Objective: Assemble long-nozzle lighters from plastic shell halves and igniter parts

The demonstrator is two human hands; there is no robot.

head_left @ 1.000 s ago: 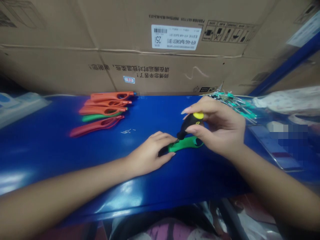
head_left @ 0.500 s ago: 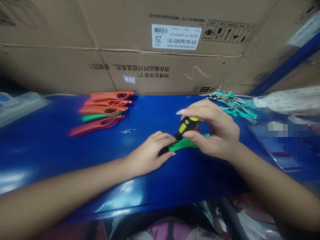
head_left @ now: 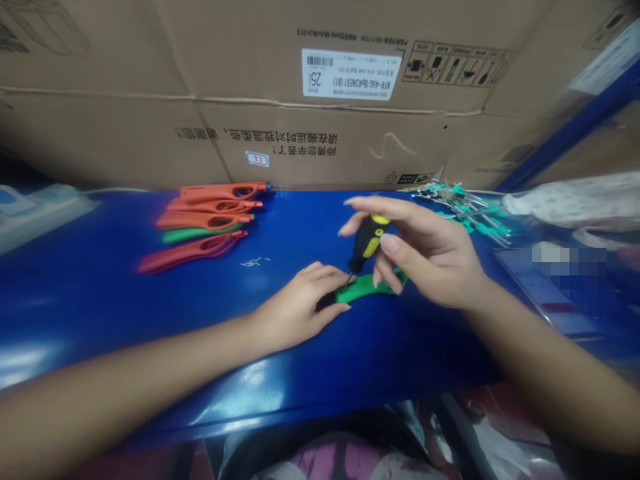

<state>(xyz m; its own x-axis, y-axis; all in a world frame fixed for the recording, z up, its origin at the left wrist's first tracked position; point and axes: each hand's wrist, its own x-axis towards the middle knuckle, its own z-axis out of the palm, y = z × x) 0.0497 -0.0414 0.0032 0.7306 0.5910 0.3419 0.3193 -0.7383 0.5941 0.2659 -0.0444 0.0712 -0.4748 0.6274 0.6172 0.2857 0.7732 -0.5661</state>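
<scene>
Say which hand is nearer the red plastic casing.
Left. The left hand is right of and nearer the camera than the red plastic casing; the right hand is farther right.

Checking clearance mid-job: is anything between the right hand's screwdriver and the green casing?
Nothing visible blocks it: the screwdriver, in the right hand, has its shaft angled down to the green casing. The left hand holds the casing's left end, close beside the shaft.

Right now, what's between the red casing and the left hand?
Some thin pale pieces, on the blue tabletop between the red casing and left hand; the head view shows them.
</scene>
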